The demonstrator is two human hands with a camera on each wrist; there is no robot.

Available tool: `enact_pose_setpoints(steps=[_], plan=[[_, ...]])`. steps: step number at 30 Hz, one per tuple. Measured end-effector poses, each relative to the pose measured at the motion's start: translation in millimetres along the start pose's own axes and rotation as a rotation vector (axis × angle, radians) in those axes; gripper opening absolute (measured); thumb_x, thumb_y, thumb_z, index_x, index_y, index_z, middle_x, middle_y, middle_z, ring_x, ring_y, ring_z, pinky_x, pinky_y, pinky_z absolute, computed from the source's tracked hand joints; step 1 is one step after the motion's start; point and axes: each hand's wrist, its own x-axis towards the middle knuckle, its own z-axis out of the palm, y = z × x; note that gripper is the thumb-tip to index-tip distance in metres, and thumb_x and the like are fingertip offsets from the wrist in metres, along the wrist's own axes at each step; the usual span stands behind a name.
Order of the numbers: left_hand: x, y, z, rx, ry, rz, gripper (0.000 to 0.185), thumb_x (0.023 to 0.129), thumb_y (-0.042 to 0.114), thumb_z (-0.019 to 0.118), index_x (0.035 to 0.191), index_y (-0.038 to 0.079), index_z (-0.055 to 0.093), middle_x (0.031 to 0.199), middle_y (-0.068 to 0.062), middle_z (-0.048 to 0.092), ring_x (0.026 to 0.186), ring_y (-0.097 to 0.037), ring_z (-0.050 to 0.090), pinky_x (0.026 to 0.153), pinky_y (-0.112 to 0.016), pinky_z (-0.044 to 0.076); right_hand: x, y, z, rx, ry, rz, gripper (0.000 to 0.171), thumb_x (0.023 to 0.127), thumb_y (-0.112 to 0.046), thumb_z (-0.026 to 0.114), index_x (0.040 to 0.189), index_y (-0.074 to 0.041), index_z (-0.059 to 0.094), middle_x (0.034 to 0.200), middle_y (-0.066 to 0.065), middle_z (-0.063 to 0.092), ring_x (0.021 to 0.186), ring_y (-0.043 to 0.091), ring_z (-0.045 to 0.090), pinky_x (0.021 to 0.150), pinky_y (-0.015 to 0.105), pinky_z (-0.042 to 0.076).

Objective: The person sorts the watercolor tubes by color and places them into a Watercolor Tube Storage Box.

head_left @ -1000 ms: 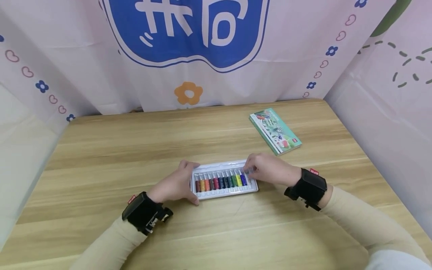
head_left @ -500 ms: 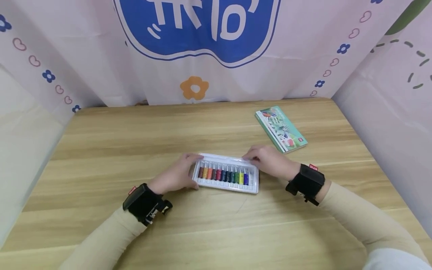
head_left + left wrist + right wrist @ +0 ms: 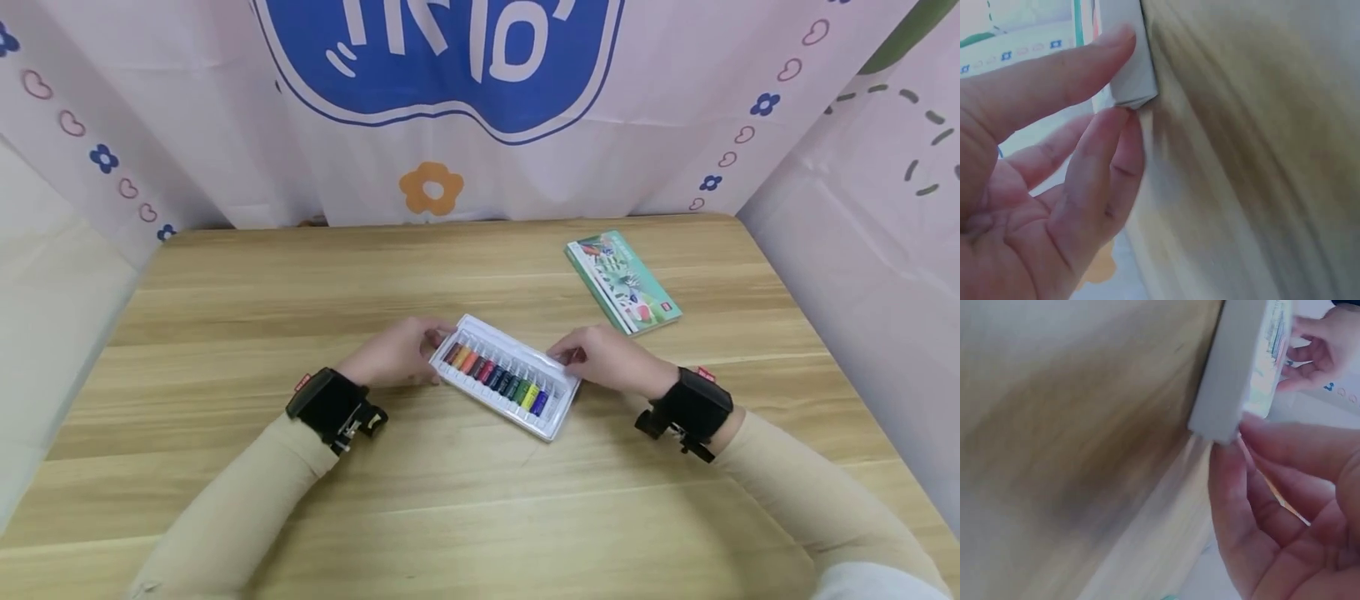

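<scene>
left hand [image 3: 393, 354]: fingers pinch upper-left corner of paint tray [image 3: 508, 375] | right hand [image 3: 611, 358]: fingers pinch its right end | tray: frame centre, slanted on table [image 3: 465, 492], lift unclear | wrist views blurred, tubes hidden | booklet [image 3: 622, 282] upper right, apart

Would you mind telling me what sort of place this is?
Probably a staged tabletop booth: a wooden table walled in by printed fabric, with a paint set between both hands and a booklet.

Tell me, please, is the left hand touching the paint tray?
Touching: the left wrist view shows the left hand pinching the paint tray corner.
</scene>
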Motion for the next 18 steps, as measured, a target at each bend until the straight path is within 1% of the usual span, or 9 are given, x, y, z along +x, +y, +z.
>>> enact_pose_setpoints(steps=[2, 5, 6, 7, 9, 11, 13, 15, 18], plan=[[5.5, -3.5, -0.4, -0.036, 0.027, 0.004, 0.064, 0.078, -0.006, 0.082, 0.138, -0.001, 0.060, 0.116, -0.015, 0.067, 0.091, -0.023, 0.061, 0.077, -0.032, 0.054, -3, 0, 1, 0.074, -0.047, 0.025, 0.038, 0.090, 0.002, 0.074, 0.127, 0.000, 0.070, 0.115, 0.012, 0.072, 0.096, 0.020, 0.067, 0.084, 0.035, 0.058], [14.4, -9.6, 0.7, -0.084, 0.078, 0.009, 0.049, 0.084, -0.003, 0.078, 0.131, -0.002, 0.065, 0.117, -0.016, 0.069, 0.093, -0.023, 0.064, 0.079, -0.032, 0.055, -6, -3, 11, 0.232, -0.112, 0.062, 0.053, 0.089, 0.000, 0.075, 0.139, 0.005, 0.058, 0.116, 0.012, 0.069, 0.089, 0.016, 0.066, 0.076, 0.031, 0.058], [16.1, -11.0, 1.2, -0.108, 0.092, -0.001, 0.046, 0.085, -0.003, 0.076, 0.130, -0.003, 0.065, 0.119, -0.017, 0.069, 0.093, -0.024, 0.064, 0.078, -0.034, 0.055, -6, -5, 15, 0.288, -0.127, 0.072, 0.058, 0.089, 0.001, 0.075, 0.143, 0.006, 0.054, 0.117, 0.013, 0.067, 0.088, 0.016, 0.067, 0.074, 0.031, 0.059], [17.0, -11.4, 1.5, -0.130, 0.105, -0.013, 0.045, 0.086, -0.003, 0.075, 0.130, -0.003, 0.065, 0.121, -0.019, 0.069, 0.096, -0.026, 0.064, 0.080, -0.036, 0.055, -6, -7, 19, 0.330, -0.137, 0.082, 0.062, 0.089, 0.001, 0.075, 0.145, 0.007, 0.050, 0.115, 0.013, 0.066, 0.086, 0.015, 0.067, 0.073, 0.030, 0.058], [17.5, -11.4, 2.4, -0.166, 0.125, -0.038, 0.046, 0.088, -0.001, 0.074, 0.133, -0.006, 0.063, 0.127, -0.022, 0.066, 0.106, -0.031, 0.064, 0.089, -0.040, 0.055, -4, -12, 26, 0.383, -0.146, 0.087, 0.068, 0.089, 0.001, 0.074, 0.149, 0.009, 0.043, 0.114, 0.013, 0.063, 0.084, 0.015, 0.066, 0.071, 0.030, 0.058], [15.8, -9.6, 3.3, -0.209, 0.139, -0.080, 0.051, 0.090, 0.003, 0.073, 0.138, -0.007, 0.058, 0.134, -0.024, 0.062, 0.116, -0.035, 0.061, 0.097, -0.044, 0.052, -2, -15, 28, 0.399, -0.146, 0.092, 0.072, 0.090, 0.000, 0.074, 0.152, 0.008, 0.038, 0.116, 0.014, 0.061, 0.082, 0.016, 0.064, 0.072, 0.030, 0.059], [13.5, -6.7, 4.4, -0.242, 0.145, -0.107, 0.056, 0.092, 0.007, 0.073, 0.142, -0.008, 0.053, 0.139, -0.026, 0.058, 0.127, -0.037, 0.055, 0.107, -0.046, 0.046, 0, -17, 28, 0.408, -0.140, 0.106, 0.076, 0.091, -0.001, 0.074, 0.155, 0.007, 0.034, 0.119, 0.015, 0.060, 0.081, 0.017, 0.063, 0.072, 0.031, 0.059], [12.2, -3.2, 7.1, -0.290, 0.135, -0.135, 0.059, 0.092, 0.009, 0.073, 0.145, -0.007, 0.050, 0.140, -0.026, 0.056, 0.127, -0.037, 0.055, 0.107, -0.046, 0.046, 3, -18, 27, 0.402, -0.124, 0.111, 0.077, 0.092, -0.002, 0.073, 0.156, 0.006, 0.031, 0.120, 0.017, 0.058, 0.080, 0.018, 0.062, 0.072, 0.031, 0.060], [12.6, 4.2, 13.2, -0.342, 0.121, -0.157, 0.065, 0.091, 0.006, 0.074, 0.149, -0.004, 0.047, 0.137, -0.024, 0.056, 0.121, -0.035, 0.057, 0.101, -0.042, 0.050, 6, -19, 25, 0.343, -0.089, 0.130, 0.078, 0.092, -0.003, 0.074, 0.157, 0.003, 0.031, 0.122, 0.019, 0.055, 0.084, 0.019, 0.060, 0.072, 0.031, 0.058]])
